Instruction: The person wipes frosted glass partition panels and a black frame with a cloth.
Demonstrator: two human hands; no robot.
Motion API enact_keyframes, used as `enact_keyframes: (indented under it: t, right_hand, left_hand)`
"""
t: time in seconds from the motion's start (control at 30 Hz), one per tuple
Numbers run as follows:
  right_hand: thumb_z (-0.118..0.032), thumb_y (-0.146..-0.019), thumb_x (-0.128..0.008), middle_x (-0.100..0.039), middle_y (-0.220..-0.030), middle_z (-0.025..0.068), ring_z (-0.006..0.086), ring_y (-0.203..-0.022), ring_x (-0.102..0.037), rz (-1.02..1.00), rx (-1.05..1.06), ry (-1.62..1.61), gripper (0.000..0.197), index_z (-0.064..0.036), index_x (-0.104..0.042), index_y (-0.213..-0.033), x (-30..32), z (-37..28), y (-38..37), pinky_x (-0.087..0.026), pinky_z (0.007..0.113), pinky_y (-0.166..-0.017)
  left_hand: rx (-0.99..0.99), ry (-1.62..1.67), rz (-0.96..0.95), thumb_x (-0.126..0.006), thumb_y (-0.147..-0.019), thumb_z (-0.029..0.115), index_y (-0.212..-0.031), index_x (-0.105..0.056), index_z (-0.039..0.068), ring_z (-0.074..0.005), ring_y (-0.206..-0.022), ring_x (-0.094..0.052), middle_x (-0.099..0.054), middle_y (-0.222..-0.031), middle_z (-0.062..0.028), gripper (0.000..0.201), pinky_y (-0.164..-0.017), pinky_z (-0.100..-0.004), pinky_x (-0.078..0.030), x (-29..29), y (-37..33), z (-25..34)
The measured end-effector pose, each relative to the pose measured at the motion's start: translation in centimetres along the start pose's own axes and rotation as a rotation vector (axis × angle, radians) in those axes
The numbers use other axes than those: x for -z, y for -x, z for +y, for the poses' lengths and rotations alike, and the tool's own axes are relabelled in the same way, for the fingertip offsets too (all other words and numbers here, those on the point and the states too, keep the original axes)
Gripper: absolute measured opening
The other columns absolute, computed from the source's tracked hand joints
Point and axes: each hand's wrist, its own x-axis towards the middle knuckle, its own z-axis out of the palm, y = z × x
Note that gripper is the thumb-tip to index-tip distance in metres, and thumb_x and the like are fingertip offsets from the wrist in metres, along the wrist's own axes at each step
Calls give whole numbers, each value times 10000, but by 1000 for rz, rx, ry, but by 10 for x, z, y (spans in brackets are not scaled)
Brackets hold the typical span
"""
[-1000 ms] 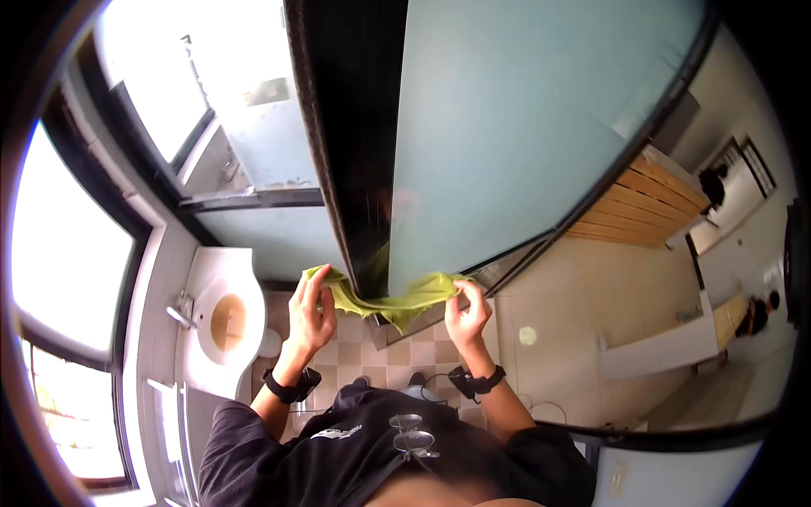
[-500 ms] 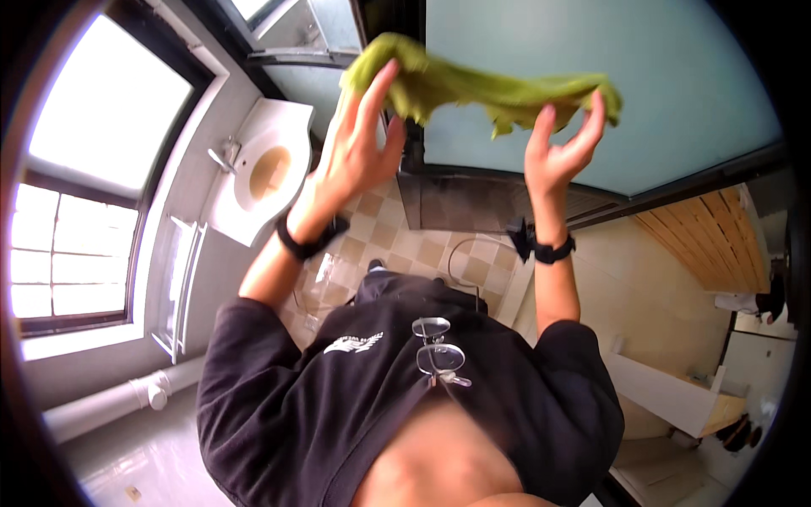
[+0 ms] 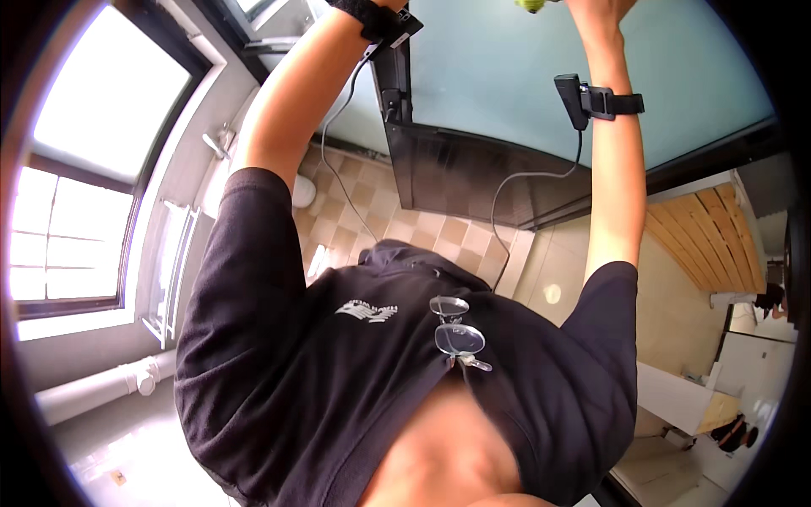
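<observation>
Both of my arms are raised towards the top edge of the head view. Of my right hand [image 3: 601,12] only the part next to the wrist shows; its fingers are cut off by the edge. A small bit of a green cloth [image 3: 535,4] peeks in just left of that hand. Whether the hand touches the cloth cannot be seen. My left hand [image 3: 391,3] is almost wholly out of the picture, with a sliver beyond its black wrist strap [image 3: 363,15]. A black wrist device [image 3: 571,100] with a cable sits on my right wrist.
A frosted glass door [image 3: 507,76] with a dark frame stands ahead. On the left are a window [image 3: 72,228], a towel rail [image 3: 173,270] and a white pipe [image 3: 93,393]. A slatted wooden board [image 3: 705,237] is at the right. Cables hang over the tiled floor [image 3: 427,232].
Both my arms have reached further up and apart, taking the hands mostly out of the picture. The green cloth, earlier stretched between both hands, now shows only a small bit at the top.
</observation>
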Motion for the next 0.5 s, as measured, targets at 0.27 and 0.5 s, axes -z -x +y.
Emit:
enact_keyframes:
  t: [0.27,0.5]
  right_hand:
    - [-150,-882,-568,-359,-1425,336,481,-1330,-352,95,108,90,657,88,-294,-1430,-10,50,-34,-283,527,-1128]
    - [-207,-873,-581,-377,-1419,309,458,-1332,-352,154,99,191,660,76,-338,-1418,-24,41,-59,-283,534,-1117]
  left_hand:
    - [4,20,-47,-511,-896,194,-1425,-321,-87,-507,-1263,-380,-372,-1405,-338,629,-1092,-560,-283,-39,-10,-12]
    - [-28,-82,-36,-493,-925,217,-1422,-322,-103,-510,-1287,-363,-343,-1444,-325,615,-1097,-562,-273,-74,-26,-34]
